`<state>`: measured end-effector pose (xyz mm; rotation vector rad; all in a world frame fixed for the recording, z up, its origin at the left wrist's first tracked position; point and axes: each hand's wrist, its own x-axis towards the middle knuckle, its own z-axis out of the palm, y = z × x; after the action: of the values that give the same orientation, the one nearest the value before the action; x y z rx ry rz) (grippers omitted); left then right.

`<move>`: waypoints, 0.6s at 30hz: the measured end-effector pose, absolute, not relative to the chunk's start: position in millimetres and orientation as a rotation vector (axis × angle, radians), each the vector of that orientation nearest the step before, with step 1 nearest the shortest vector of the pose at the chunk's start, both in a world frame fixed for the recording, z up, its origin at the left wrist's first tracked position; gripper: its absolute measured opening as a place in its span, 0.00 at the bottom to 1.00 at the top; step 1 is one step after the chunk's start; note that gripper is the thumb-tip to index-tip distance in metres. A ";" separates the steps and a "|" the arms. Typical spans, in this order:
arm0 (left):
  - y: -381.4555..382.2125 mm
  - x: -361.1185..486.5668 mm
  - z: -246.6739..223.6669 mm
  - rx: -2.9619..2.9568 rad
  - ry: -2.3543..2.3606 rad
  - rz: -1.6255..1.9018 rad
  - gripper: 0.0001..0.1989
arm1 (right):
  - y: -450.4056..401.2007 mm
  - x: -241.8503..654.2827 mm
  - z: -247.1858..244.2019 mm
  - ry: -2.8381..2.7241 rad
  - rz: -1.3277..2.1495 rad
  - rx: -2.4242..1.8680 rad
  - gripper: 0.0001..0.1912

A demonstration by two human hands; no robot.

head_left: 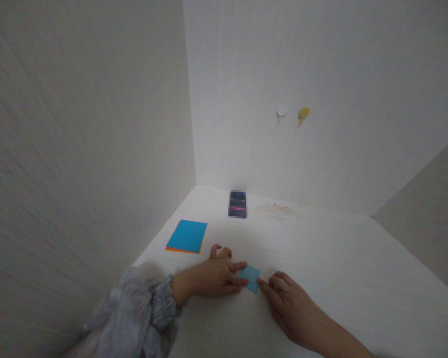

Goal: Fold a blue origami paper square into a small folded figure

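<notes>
On the white tabletop (321,268), a blue-topped stack of paper (187,235) lies at left. The left hand (214,277), fingers spread, rests on a small light-blue paper (251,279); at its right edge sits the half-curled right hand (289,306), whether pinching I cannot tell.

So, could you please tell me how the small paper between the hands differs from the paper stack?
The small paper is pale blue; the paper stack has a deeper blue top, with orange showing beneath. Fingers touch the small paper, while the paper stack lies untouched. Both rest on the white table.
</notes>
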<state>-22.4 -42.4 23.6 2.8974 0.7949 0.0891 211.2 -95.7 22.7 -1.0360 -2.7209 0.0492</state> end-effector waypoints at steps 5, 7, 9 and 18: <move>-43.0 -22.2 24.5 2.925 0.765 0.119 0.15 | -84.4 206.4 21.7 -2.656 0.154 -0.949 0.19; -43.7 -21.4 25.1 2.937 0.766 0.126 0.15 | -81.3 205.3 21.4 -2.678 0.227 -0.920 0.22; -44.2 -20.6 24.9 2.947 0.776 0.128 0.15 | -80.8 205.1 20.6 -2.682 0.293 -0.929 0.23; -42.7 -20.8 25.7 2.933 0.796 0.102 0.15 | -89.0 205.9 10.0 -2.778 -0.011 -0.859 0.17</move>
<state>-20.8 -42.7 25.7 2.9326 0.7959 0.1020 205.9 -89.0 10.0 -0.8588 -2.7781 -0.0111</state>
